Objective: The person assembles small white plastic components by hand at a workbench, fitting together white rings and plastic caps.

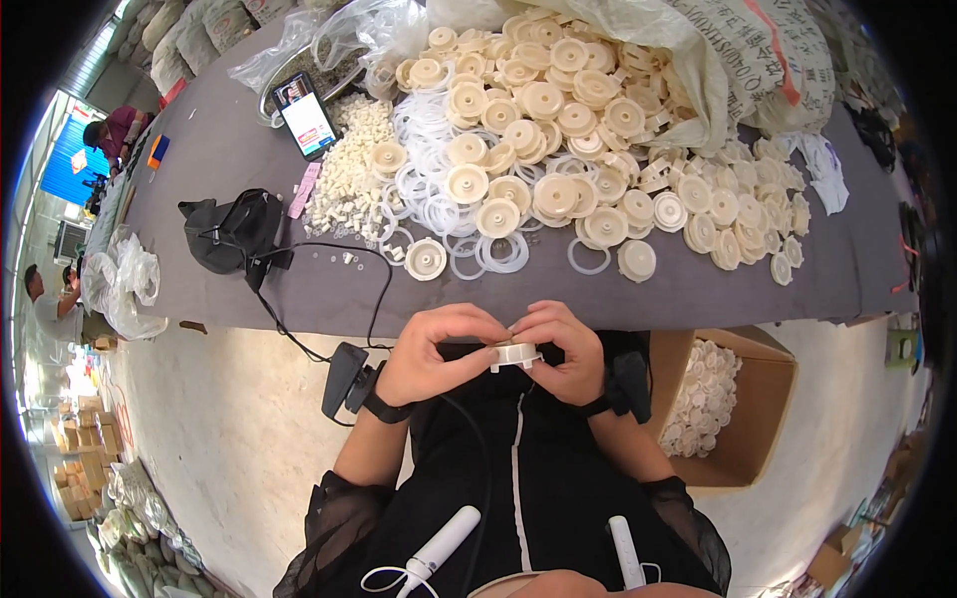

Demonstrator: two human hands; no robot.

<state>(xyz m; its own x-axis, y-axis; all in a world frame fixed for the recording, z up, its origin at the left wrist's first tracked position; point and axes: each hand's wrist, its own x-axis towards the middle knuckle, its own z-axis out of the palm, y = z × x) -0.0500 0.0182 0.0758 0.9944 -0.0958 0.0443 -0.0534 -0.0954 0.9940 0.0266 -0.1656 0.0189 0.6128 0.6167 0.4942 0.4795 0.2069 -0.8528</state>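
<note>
Just off the table's front edge, my left hand (442,351) and my right hand (562,351) meet around a small cream plastic round part (515,354). Both hands pinch it between thumb and fingers, with short prongs showing on its lower side. The fingertips cover its top, so I cannot tell what lies there. Beyond my hands, a large heap of cream round plastic parts (538,100) covers the back of the table. Translucent white rings (434,214) lie against its left side, and small cream pieces (339,204) form a pile left of those.
A phone (304,115) stands at the back left, near a black pouch (234,234) with a cable. A woven sack (748,60) lies behind the heap. Right of my lap, an open cardboard box (768,399) holds many white parts. Other people (55,304) are at far left.
</note>
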